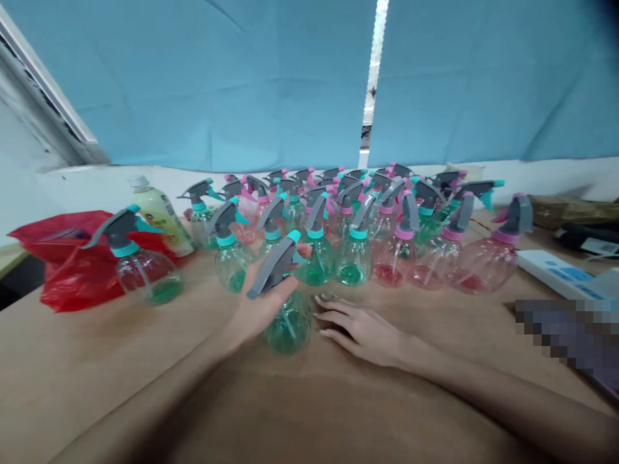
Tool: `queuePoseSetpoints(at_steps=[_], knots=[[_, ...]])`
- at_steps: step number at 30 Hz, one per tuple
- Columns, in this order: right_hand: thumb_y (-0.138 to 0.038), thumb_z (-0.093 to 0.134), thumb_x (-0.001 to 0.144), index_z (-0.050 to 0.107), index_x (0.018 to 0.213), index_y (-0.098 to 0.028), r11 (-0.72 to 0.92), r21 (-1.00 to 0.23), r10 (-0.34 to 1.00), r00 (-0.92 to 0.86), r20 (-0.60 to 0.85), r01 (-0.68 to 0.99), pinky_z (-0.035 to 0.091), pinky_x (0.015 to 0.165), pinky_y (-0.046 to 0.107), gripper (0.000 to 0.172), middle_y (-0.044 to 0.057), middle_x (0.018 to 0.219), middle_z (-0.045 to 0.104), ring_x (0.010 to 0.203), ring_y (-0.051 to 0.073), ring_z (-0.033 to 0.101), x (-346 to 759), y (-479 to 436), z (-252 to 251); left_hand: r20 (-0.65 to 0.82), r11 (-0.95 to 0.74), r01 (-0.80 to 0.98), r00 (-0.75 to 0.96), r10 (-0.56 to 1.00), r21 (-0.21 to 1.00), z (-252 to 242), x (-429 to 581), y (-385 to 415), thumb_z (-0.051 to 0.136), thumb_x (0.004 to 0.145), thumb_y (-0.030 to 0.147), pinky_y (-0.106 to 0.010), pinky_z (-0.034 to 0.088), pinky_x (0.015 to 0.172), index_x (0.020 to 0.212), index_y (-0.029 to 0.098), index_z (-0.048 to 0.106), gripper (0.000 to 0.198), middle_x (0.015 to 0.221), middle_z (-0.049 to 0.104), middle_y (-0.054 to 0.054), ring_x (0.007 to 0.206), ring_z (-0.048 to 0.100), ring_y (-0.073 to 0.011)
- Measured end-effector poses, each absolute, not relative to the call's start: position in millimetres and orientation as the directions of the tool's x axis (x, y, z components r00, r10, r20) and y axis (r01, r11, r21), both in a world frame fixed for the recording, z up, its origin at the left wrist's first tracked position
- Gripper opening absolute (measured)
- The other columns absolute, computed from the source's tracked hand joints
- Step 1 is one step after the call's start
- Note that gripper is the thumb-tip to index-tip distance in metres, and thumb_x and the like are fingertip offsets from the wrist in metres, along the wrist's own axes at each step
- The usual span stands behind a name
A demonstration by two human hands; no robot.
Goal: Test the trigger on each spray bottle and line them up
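My left hand is wrapped round the neck of a green spray bottle with a grey and teal trigger head, in front of the others. The bottle's collar is hidden by my fingers. To its right, my right hand lies palm down on the table with fingers stretched towards the bottle, holding nothing. Behind both hands stand several clear green spray bottles and pink spray bottles in close rows. One more green spray bottle stands apart at the left.
At the left a red plastic bag lies beside a yellow-labelled bottle with a white cap. On the right are a white and blue box and a dark pixelated object. A blue curtain hangs behind the wooden table.
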State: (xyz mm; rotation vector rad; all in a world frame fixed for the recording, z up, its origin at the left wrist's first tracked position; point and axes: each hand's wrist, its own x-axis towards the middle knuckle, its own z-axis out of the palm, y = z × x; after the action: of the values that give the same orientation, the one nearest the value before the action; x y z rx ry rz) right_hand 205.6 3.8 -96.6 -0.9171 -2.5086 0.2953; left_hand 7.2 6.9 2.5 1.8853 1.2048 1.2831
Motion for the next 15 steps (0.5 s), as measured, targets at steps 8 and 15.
queuePoseSetpoints(at_steps=[8, 15], knots=[[-0.037, 0.040, 0.095, 0.052, 0.129, -0.015, 0.756, -0.354, 0.650, -0.695, 0.307, 0.551, 0.035, 0.109, 0.041, 0.042, 0.009, 0.141, 0.046, 0.132, 0.021, 0.040, 204.4, 6.5, -96.9, 0.355, -0.422, 0.294, 0.254, 0.900, 0.858, 2.5, 2.8, 13.4, 0.051, 0.072, 0.014, -0.037, 0.048, 0.092, 0.102, 0.027, 0.065, 0.035, 0.102, 0.070, -0.001, 0.101, 0.063, -0.0219], [-0.035, 0.042, 0.095, 0.050, 0.132, -0.020, 0.747, -0.397, 0.656, -0.686, 0.314, 0.533, 0.034, 0.110, 0.044, 0.041, 0.007, 0.141, 0.046, 0.132, 0.021, 0.038, 204.8, 6.9, -99.0, 0.358, -0.440, 0.417, 0.263, 0.896, 0.795, 0.3, 0.0, 13.3, 0.048, 0.073, 0.012, -0.028, 0.048, 0.060, 0.110, 0.028, 0.061, 0.042, 0.089, 0.069, 0.001, 0.065, 0.061, -0.0162]])
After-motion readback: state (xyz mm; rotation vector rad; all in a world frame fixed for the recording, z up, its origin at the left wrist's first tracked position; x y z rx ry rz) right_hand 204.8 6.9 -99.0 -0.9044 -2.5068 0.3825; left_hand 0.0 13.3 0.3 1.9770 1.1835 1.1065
